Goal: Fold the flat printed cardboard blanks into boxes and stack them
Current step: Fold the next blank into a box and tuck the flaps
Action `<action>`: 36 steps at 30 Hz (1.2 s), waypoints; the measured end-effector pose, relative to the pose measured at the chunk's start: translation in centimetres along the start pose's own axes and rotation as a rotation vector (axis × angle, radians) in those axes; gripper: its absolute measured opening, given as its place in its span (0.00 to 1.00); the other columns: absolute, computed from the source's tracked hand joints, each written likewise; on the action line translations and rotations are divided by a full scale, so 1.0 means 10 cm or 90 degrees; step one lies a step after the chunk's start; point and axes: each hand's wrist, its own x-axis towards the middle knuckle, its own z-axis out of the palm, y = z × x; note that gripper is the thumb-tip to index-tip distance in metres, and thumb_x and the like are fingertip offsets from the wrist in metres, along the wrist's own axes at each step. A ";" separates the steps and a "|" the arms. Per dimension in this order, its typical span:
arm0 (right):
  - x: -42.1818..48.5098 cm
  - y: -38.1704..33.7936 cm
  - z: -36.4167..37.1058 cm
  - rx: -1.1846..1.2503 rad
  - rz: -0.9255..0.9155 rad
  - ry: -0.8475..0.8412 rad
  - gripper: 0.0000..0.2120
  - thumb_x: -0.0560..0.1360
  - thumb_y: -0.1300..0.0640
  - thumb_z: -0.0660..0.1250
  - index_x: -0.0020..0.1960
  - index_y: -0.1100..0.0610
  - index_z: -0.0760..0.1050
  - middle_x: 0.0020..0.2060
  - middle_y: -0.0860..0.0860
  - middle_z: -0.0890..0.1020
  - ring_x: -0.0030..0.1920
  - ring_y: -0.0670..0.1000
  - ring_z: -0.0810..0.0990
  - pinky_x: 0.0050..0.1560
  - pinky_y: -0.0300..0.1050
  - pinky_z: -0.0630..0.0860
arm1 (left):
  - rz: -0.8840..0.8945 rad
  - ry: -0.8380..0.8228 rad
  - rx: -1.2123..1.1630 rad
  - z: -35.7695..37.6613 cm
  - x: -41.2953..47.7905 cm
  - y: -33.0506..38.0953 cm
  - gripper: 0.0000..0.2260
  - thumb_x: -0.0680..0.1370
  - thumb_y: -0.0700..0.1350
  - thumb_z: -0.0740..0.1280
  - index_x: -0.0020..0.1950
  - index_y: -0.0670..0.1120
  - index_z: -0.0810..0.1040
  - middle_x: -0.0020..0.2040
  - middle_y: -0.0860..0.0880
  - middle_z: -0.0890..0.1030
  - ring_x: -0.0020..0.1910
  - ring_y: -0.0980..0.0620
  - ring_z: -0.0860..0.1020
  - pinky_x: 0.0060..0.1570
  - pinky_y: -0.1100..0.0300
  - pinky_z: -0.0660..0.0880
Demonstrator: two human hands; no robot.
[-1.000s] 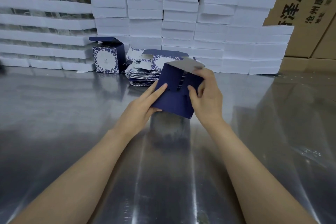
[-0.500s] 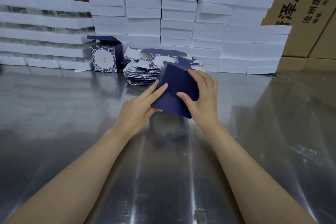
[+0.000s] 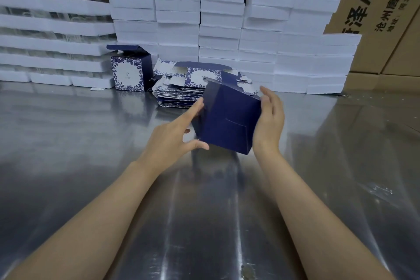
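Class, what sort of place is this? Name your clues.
Probably a packaging workshop: stacked white foam trays, brown shipping cartons behind, and a pile of flat printed blanks on a metal worktable.

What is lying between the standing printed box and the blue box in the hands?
A pile of flat printed blanks lies there on the table; the head view shows it.
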 end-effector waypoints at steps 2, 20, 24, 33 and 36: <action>0.05 0.01 -0.03 0.051 0.101 -0.005 0.13 0.74 0.54 0.60 0.47 0.58 0.82 0.47 0.49 0.83 0.49 0.46 0.79 0.53 0.43 0.72 | 0.001 -0.005 0.002 0.02 -0.01 0.00 0.41 0.64 0.77 0.61 0.71 0.76 0.41 0.71 0.70 0.64 0.62 0.54 0.77 0.53 0.61 0.72; -0.18 0.43 0.02 -0.070 0.003 -0.211 0.25 0.62 0.83 0.55 0.29 0.53 0.74 0.32 0.48 0.78 0.36 0.44 0.76 0.42 0.38 0.71 | -0.156 0.368 -0.135 -0.01 -0.02 -0.15 0.20 0.69 0.30 0.57 0.34 0.54 0.78 0.39 0.55 0.83 0.40 0.49 0.82 0.42 0.53 0.78; -0.15 0.45 0.03 -0.117 0.061 -0.179 0.22 0.62 0.78 0.55 0.29 0.52 0.75 0.24 0.42 0.78 0.30 0.38 0.75 0.36 0.33 0.70 | -0.288 0.426 -0.195 0.00 0.06 -0.21 0.21 0.72 0.27 0.56 0.52 0.50 0.77 0.50 0.53 0.80 0.50 0.53 0.77 0.48 0.74 0.70; -0.17 0.40 0.07 -0.149 0.072 -0.149 0.22 0.72 0.73 0.56 0.57 0.56 0.79 0.51 0.42 0.82 0.50 0.35 0.78 0.55 0.27 0.71 | -0.395 0.383 -0.332 0.05 0.08 -0.31 0.23 0.66 0.26 0.50 0.48 0.43 0.79 0.32 0.57 0.82 0.35 0.66 0.77 0.40 0.65 0.72; -0.10 0.41 0.01 -0.095 0.138 -0.079 0.21 0.76 0.72 0.54 0.63 0.60 0.76 0.57 0.51 0.82 0.57 0.46 0.79 0.62 0.41 0.74 | -0.383 0.433 -0.369 -0.01 0.08 -0.31 0.23 0.67 0.24 0.49 0.49 0.42 0.76 0.38 0.50 0.84 0.37 0.65 0.78 0.43 0.73 0.71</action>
